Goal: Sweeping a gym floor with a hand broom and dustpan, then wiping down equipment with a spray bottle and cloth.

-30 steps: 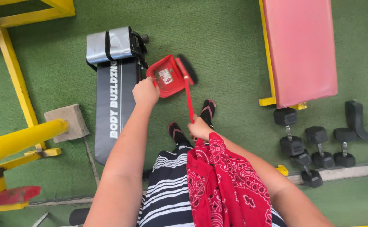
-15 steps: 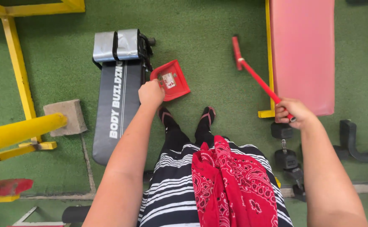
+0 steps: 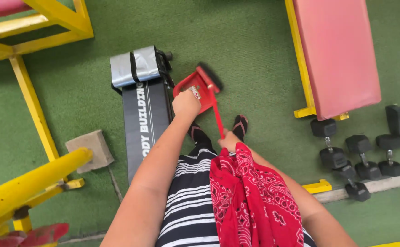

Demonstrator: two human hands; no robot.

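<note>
Below me, my left hand (image 3: 186, 103) grips a red dustpan (image 3: 194, 89) over green turf (image 3: 255, 68); my right hand (image 3: 229, 140) clasps the red broom (image 3: 214, 103), bristles at its lip. Sweeping in seems underway; next, a short steady pull.

A small white-and-red label (image 3: 194, 92) sits inside the red dustpan (image 3: 193, 87) — partly hidden.

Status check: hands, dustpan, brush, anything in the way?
Left hand grips red dustpan, held low over the green turf. Right hand holds red brush, head at the pan's edge. Black bench close on the left.
</note>
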